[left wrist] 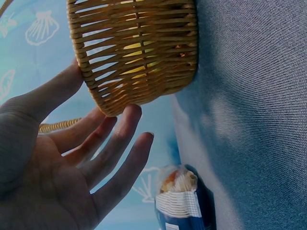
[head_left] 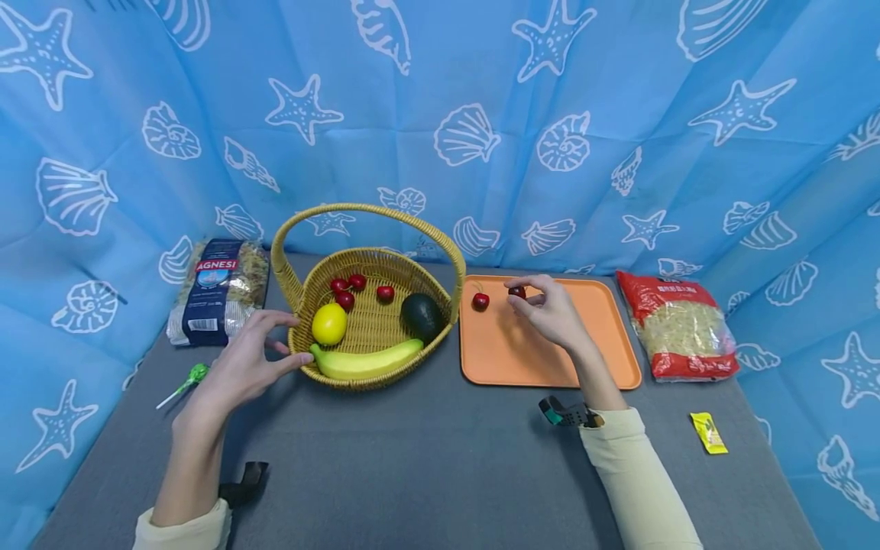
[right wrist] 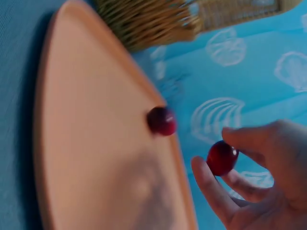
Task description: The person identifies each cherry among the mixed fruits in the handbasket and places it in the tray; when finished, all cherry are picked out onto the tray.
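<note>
My right hand point(head_left: 550, 309) pinches a dark red cherry point(right wrist: 222, 158) between thumb and fingers, over the orange tray point(head_left: 529, 359). A second cherry point(head_left: 480, 302) lies on the tray's left part. My left hand point(head_left: 250, 359) holds the left end of the wicker basket point(head_left: 385, 260), thumb and fingertips spread along its rim; in the left wrist view the outer fingers extend past the woven wall. Inside the basket are a yellow lemon point(head_left: 329, 324), a banana point(head_left: 371, 362), a dark avocado point(head_left: 422, 317) and several cherries point(head_left: 345, 300). The basket's tall handle point(head_left: 371, 208) arches over them.
A pasta bag point(head_left: 220, 290) stands behind my left hand, with a green lollipop point(head_left: 196, 373) nearer. Right of the tray lie a red pasta bag point(head_left: 677, 325) and a small yellow packet point(head_left: 708, 433). A blue shell-print curtain point(head_left: 412, 99) hangs behind the grey table point(head_left: 412, 473).
</note>
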Demonstrator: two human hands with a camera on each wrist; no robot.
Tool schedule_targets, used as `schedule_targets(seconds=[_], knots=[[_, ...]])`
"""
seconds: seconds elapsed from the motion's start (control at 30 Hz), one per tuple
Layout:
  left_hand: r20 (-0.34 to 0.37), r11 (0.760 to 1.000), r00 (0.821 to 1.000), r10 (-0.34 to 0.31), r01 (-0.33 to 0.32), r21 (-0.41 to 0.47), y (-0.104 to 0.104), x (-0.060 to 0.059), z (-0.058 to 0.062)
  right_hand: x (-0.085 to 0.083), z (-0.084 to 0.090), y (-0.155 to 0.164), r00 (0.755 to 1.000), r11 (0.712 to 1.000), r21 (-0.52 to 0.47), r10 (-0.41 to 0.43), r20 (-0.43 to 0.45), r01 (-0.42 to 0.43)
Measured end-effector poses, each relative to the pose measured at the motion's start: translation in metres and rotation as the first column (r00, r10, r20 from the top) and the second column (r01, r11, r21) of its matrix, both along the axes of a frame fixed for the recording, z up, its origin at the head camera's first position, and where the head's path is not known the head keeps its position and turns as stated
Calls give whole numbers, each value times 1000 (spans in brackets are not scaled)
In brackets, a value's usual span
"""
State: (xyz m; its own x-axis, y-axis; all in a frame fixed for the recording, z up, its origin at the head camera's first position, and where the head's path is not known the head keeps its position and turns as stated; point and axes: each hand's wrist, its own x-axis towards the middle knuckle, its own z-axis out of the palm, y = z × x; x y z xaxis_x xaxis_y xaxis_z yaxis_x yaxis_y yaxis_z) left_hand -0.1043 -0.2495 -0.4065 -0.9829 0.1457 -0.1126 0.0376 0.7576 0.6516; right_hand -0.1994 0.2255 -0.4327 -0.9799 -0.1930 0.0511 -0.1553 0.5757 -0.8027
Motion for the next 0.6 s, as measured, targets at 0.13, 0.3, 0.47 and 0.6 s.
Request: schedule_targets(seconds=[0.13, 0.3, 0.47, 0.6], knots=[[-3, 1000, 1000, -4, 4, 4, 0, 0, 0, -12, -16, 1, 998, 991, 134, -1, -60, 10], [-7, 1000, 1000, -1, 1, 4, 0, 0, 0, -22, -24, -2, 999, 981, 192, 12, -44, -4], [-7, 1000, 1000, 7, -7, -2, 1, 0, -1, -28, -26, -4, 999, 982, 183, 47, 5, -47], [-3, 1000, 1000, 11, -11, -3, 1, 1, -1, -30, -26, -5, 997, 981, 174, 80, 20, -82]])
